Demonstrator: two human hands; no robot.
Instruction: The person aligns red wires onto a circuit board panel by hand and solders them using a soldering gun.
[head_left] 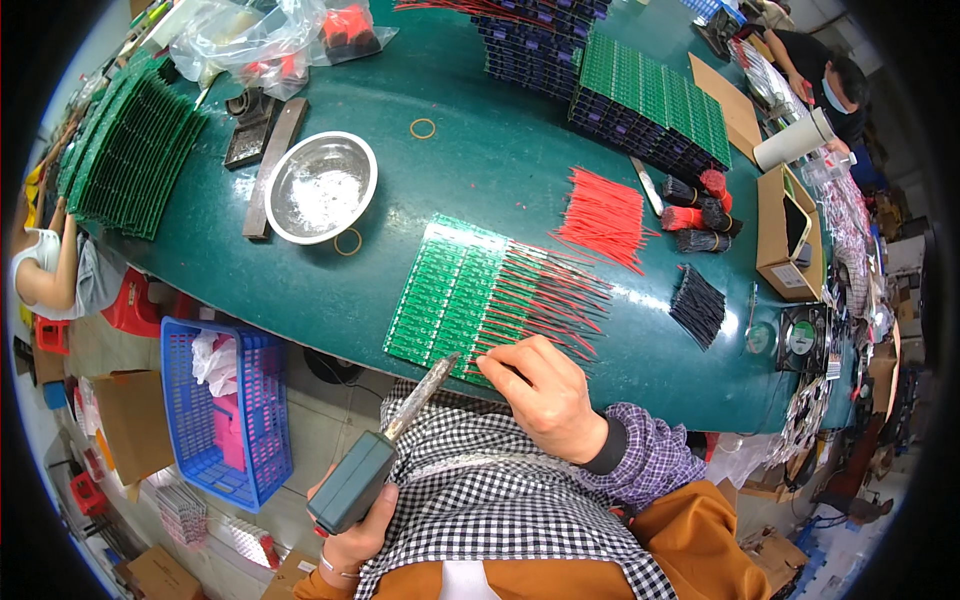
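Two-handed now: gripping iron (362, 475) in left hand (372, 526), apparently one of the wires (548, 290) in right hand (550, 398); best hold steady, touching board (445, 290) briefly.

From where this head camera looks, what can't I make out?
All in the head view:
Left hand: most fingers, hidden behind the soldering iron.
Right hand: whether it pinches anything; its own fingers block that, and the detail is small.
Iron's tip: touching or just above the green circuit board; too small.
Tall dark stack: cut off by the upper edge.
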